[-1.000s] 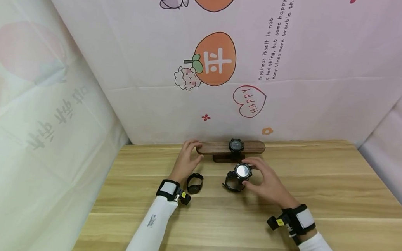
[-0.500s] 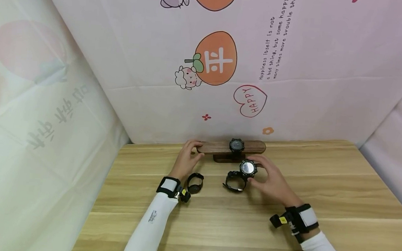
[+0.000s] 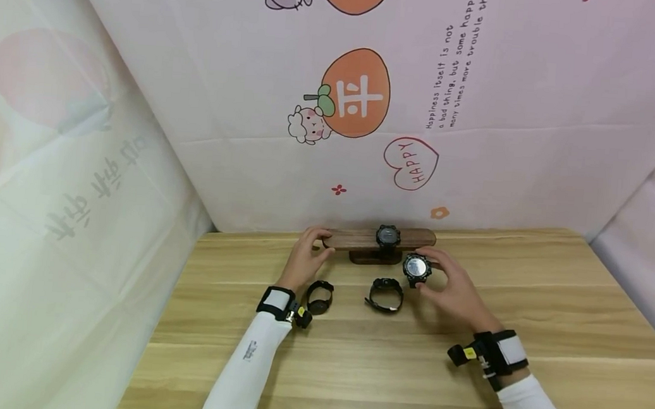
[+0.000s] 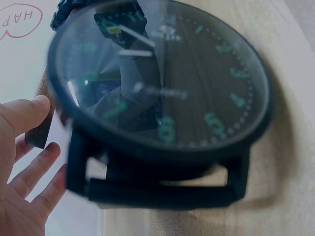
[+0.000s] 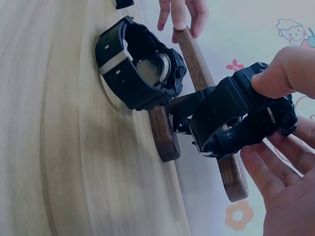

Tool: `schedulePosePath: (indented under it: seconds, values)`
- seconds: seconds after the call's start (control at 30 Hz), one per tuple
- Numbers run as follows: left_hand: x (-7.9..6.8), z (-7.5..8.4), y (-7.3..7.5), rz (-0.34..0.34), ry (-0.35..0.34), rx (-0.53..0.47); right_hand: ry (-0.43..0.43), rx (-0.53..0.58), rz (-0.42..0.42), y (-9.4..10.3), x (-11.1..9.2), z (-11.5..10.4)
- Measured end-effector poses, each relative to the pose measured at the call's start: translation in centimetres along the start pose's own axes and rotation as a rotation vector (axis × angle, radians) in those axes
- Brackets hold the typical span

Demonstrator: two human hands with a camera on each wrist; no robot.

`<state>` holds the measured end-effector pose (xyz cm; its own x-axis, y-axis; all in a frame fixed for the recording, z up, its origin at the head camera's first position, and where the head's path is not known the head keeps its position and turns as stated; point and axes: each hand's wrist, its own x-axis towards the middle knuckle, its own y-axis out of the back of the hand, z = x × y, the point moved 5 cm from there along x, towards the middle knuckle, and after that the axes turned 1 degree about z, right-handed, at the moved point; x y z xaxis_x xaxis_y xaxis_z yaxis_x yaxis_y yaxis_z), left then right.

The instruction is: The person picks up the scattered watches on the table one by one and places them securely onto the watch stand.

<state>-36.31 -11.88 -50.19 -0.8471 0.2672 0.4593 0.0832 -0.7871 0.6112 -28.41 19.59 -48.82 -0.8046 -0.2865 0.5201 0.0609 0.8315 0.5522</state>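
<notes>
My left hand (image 3: 303, 260) holds the left end of a dark wooden watch stand (image 3: 353, 239) at the back of the table; in the left wrist view its thumb (image 4: 32, 113) lies against the bar's end. One black watch (image 3: 388, 236) is strapped around the stand's bar. My right hand (image 3: 455, 296) pinches another black wristwatch (image 3: 417, 268), bright face up, in front of the bar's right part. In the right wrist view this held watch (image 5: 231, 105) shows its closed strap loop, with the thumb on one side and fingers on the other.
A looped black watch (image 3: 385, 295) lies on the wooden table (image 3: 350, 371) in front of the stand. Another dark watch (image 3: 319, 298) lies beside the left wrist, its green-numbered dial (image 4: 197, 88) filling the left wrist view. A printed cloth (image 3: 237, 185) rises behind the table.
My right hand has moved to the right and slightly back with the watch, away from the looped watch on the table. The left hand stays on the stand's end.
</notes>
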Motion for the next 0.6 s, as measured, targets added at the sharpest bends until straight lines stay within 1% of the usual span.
schedulePosePath:
  seconds: [0.13, 0.3, 0.5, 0.6]
  values:
    - [0.0, 0.0, 0.0, 0.001, -0.006, -0.001, -0.013, 0.002, 0.004, 0.3, 0.0, 0.4]
    - [0.0, -0.1, 0.1, -0.003, 0.002, -0.003, -0.047, 0.007, 0.003, 0.7, 0.0, 1.1]
    - [-0.1, 0.0, 0.0, -0.01, 0.009, -0.035, -0.082, 0.018, 0.001, 0.9, 0.0, 1.8]
    - [0.0, -0.1, 0.0, -0.012, 0.005, -0.041, -0.083, 0.022, 0.006, 1.1, 0.0, 2.0]
